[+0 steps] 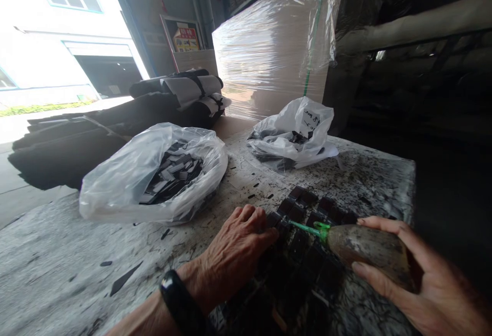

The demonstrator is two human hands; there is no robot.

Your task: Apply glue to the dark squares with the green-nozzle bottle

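Keep your left hand [238, 246] pressed flat on the dark sheet [303, 259] while your right hand [415, 269], gripping the wooden-handled tool [365, 251], steers its green tip toward nine o'clock.

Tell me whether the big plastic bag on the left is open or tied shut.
Open: the plastic bag has its mouth spread wide, showing dark flat pieces inside.

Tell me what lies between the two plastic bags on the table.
In the head view, only bare table top with small dark scraps separates the big bag of dark pieces from the smaller bag.
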